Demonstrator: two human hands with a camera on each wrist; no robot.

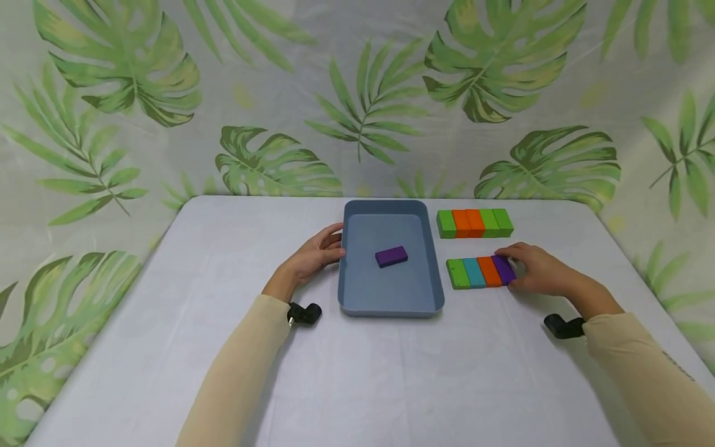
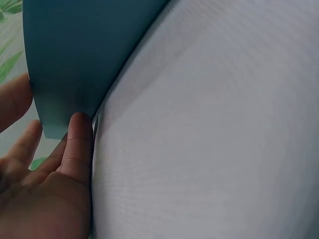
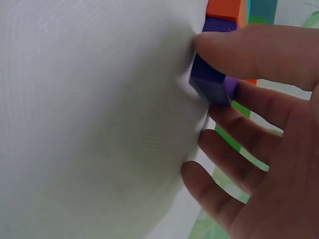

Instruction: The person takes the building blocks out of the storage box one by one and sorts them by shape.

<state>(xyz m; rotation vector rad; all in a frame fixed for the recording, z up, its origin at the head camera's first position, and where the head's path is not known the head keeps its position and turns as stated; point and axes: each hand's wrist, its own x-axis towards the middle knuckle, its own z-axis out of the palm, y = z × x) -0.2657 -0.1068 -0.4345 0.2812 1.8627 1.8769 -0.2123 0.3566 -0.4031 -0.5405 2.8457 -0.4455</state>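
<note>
A blue-grey rectangular tray [image 1: 391, 298] stands mid-table, with a purple block [image 1: 391, 256] lying tilted on its floor. My left hand [image 1: 315, 256] touches the tray's left wall from outside, its fingers fairly straight; in the left wrist view, fingers [image 2: 79, 144] rest against that wall. To the right of the tray lies a row of flat blocks: green [image 1: 458, 274], blue [image 1: 474, 273], orange [image 1: 489, 272] and purple [image 1: 504, 270]. My right hand [image 1: 539, 270] pinches the purple end block [image 3: 207, 74] between thumb and index finger, while the other fingers are spread beside it.
Behind that row sits a second row of green and orange blocks [image 1: 475, 223], close to the tray's right wall. White cloth [image 1: 357, 385] covers the table. A leaf-patterned curtain [image 1: 380, 93] hangs behind it.
</note>
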